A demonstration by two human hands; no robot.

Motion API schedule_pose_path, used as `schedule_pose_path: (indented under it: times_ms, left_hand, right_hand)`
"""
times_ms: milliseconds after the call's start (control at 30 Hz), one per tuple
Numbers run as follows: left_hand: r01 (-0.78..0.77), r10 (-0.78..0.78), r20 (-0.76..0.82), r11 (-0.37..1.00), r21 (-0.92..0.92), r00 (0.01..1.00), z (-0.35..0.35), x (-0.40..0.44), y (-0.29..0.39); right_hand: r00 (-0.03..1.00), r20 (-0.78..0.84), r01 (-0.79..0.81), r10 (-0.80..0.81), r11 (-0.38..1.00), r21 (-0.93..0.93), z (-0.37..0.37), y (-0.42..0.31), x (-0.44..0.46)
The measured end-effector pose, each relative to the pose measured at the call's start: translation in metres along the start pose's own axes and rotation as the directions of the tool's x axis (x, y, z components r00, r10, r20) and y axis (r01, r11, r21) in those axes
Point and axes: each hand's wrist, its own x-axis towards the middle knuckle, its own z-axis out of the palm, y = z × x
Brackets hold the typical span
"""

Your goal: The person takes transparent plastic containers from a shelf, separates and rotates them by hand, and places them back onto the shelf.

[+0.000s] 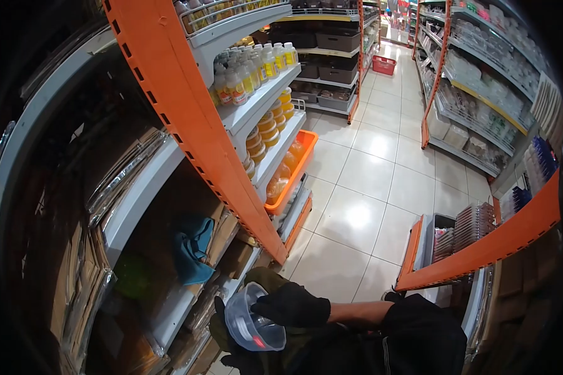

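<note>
Low in the head view I hold a clear round plastic tub (pixel 241 315), tilted with its mouth towards me. My left hand (pixel 221 337), in a dark glove, is curled around its left side and underneath. My right hand (pixel 297 304), also in a black glove, is closed at the tub's right rim, with its fingers reaching over into the mouth. Something shiny shows inside below those fingers, too unclear to name. A small red glow lies on the lower wall of the tub.
To my left, shelves with an orange post (pixel 194 137) hold flat cardboard packs (pixel 84 281) and a teal cloth (pixel 194 250). Farther along stand bottles (pixel 256 69) and an orange bin (pixel 303 156). Another orange-framed rack (pixel 481 231) is at my right. A red basket (pixel 383 65) sits on the tiled floor.
</note>
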Motion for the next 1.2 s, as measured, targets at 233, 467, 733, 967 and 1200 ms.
schedule_pose_path:
  times_ms: [233,467,733,967,1200]
  left_hand:
    - [-0.023,0.023,0.005,0.999,-0.038,1.0,-0.008,0.003,-0.003]
    - [-0.061,0.059,-0.023,0.988,-0.142,0.998,-0.038,-0.013,-0.011]
    - [-0.039,0.049,-0.087,0.993,0.114,0.995,-0.031,-0.006,-0.015]
    - [-0.011,0.096,-0.175,0.902,0.431,0.98,-0.045,-0.003,-0.022]
    - [0.0,0.114,-0.201,0.87,0.493,0.973,-0.052,-0.001,-0.026]
  right_hand:
    - [0.96,0.185,-0.271,0.208,0.854,0.443,-0.014,-0.015,0.01]
    - [0.94,0.318,-0.272,0.123,0.832,0.484,0.005,-0.008,0.004]
    - [0.971,0.239,-0.018,-0.005,0.995,0.097,-0.003,-0.01,0.008]
    - [0.937,0.314,-0.214,0.151,0.96,0.178,-0.012,-0.019,0.02]
    - [0.964,0.265,-0.129,-0.005,0.865,0.484,0.02,-0.003,0.009]
